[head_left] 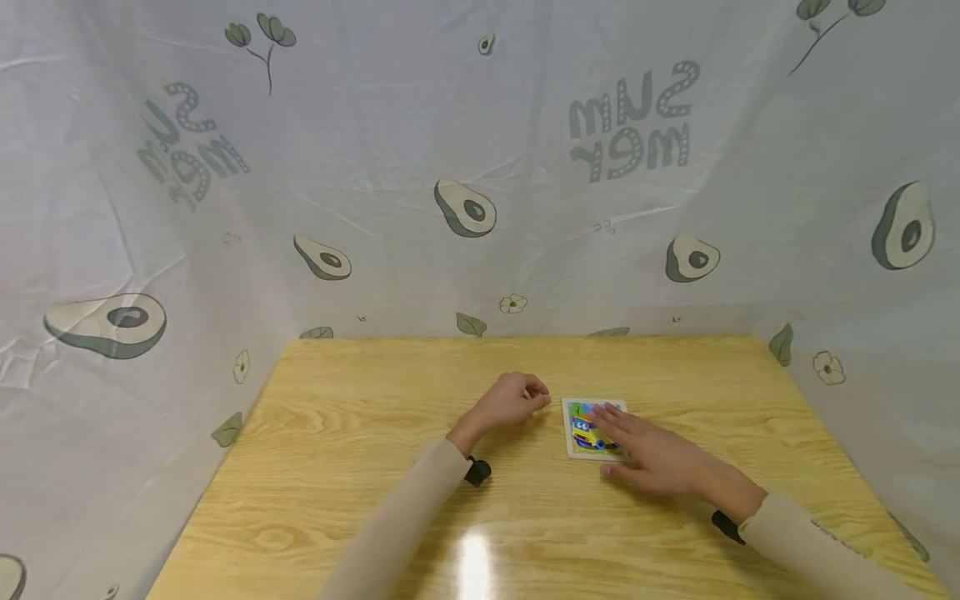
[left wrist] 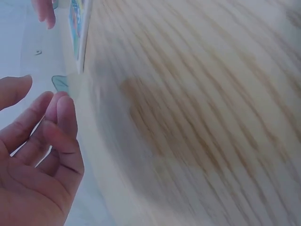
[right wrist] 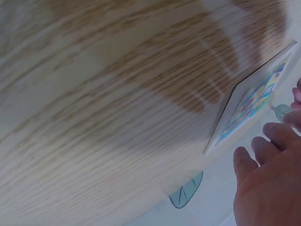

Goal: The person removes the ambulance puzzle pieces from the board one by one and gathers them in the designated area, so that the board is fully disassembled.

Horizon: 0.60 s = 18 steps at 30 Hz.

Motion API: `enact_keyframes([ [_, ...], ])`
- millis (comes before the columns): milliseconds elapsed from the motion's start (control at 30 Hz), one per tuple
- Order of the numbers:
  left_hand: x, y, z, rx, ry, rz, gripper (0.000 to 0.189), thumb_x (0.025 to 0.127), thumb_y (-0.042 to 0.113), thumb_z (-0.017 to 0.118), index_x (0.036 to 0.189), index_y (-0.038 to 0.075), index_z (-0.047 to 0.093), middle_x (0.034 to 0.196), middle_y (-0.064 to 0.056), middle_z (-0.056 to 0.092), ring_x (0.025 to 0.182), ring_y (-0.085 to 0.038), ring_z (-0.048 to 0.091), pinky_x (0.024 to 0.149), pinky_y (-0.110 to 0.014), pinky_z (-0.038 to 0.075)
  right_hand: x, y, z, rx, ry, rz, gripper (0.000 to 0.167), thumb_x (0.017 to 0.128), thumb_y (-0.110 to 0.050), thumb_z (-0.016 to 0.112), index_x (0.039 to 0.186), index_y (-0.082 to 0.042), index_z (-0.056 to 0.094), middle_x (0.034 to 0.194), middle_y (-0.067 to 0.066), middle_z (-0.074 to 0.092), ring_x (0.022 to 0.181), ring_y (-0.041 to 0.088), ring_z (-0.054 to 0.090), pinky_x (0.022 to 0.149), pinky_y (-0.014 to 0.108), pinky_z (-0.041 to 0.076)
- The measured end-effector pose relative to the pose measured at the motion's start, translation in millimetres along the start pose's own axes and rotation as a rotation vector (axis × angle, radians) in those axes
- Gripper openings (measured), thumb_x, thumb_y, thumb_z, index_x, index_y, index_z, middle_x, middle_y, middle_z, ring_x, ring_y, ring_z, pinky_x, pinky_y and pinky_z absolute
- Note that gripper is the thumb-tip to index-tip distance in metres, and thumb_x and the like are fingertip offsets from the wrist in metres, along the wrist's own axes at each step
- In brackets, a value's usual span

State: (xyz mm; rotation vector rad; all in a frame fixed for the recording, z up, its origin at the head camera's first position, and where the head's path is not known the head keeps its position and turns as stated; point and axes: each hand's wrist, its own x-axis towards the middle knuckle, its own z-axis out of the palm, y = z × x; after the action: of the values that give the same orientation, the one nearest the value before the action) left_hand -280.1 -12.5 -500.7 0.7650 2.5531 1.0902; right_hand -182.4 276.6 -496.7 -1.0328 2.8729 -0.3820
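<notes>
**Picture board point(head_left: 582, 433): handling and position**

The picture board lies flat, right of centre on the worktop point(head_left: 360, 392), nearer the far edge than the left edge. It carries a yellow vehicle picture inside a pale border.

Handling: I judge the board light and stiff, thin enough to sit close to the surface. The printed face may be slippery, and any loose pieces in it could shift if tilted. Take hold by opposite border edges, keeping pressure off the picture.

Position relative to fingers: the straight fingers of my right hand point(head_left: 660, 460) reach over the board's right part, gripping nothing; I cannot tell whether they touch it. My right thumb lies just off its near edge. The fingers of my left hand point(head_left: 507, 402) are loosely curled, holding nothing, and stand just beside the board's left edge, apart from it.

Surroundings: a printed cloth point(head_left: 390, 150) hangs beyond the worktop's far edge.
</notes>
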Motion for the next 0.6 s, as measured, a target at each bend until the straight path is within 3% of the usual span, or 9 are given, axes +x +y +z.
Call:
enact_keyframes([
  [233,9.3,7.5,8.7,0.023,-0.011,0.015,0.029,0.108,0.030,0.061,0.122,0.009,0.075,0.109,-0.005,0.076,0.085,-0.007,0.065,0.072,-0.022,0.053,-1.7,1,1,-0.018,0.014,-0.027,0.076,0.105,-0.053,0.059,0.163,-0.008,0.039,0.169,0.016,0.039,0.153,0.041,0.042,0.115,0.058,0.045],
  [367,13.0,9.9,15.5,0.039,-0.023,-0.001,0.029,0.107,0.030,0.061,0.122,0.009,0.076,0.112,-0.005,0.076,0.090,-0.007,0.065,0.075,-0.021,0.053,-3.3,1,3,-0.025,0.012,-0.031,0.074,0.105,-0.053,0.059,0.161,-0.008,0.041,0.169,0.015,0.039,0.154,0.041,0.041,0.117,0.058,0.044],
  [600,17.6,14.4,25.8,0.054,-0.030,0.014,0.026,0.102,0.025,0.071,0.119,0.007,0.076,0.107,-0.005,0.077,0.089,-0.007,0.066,0.076,-0.020,0.053,-5.3,2,8,-0.050,-0.007,-0.025,0.075,0.105,-0.054,0.057,0.162,-0.008,0.040,0.170,0.015,0.037,0.154,0.039,0.041,0.117,0.056,0.044],
])
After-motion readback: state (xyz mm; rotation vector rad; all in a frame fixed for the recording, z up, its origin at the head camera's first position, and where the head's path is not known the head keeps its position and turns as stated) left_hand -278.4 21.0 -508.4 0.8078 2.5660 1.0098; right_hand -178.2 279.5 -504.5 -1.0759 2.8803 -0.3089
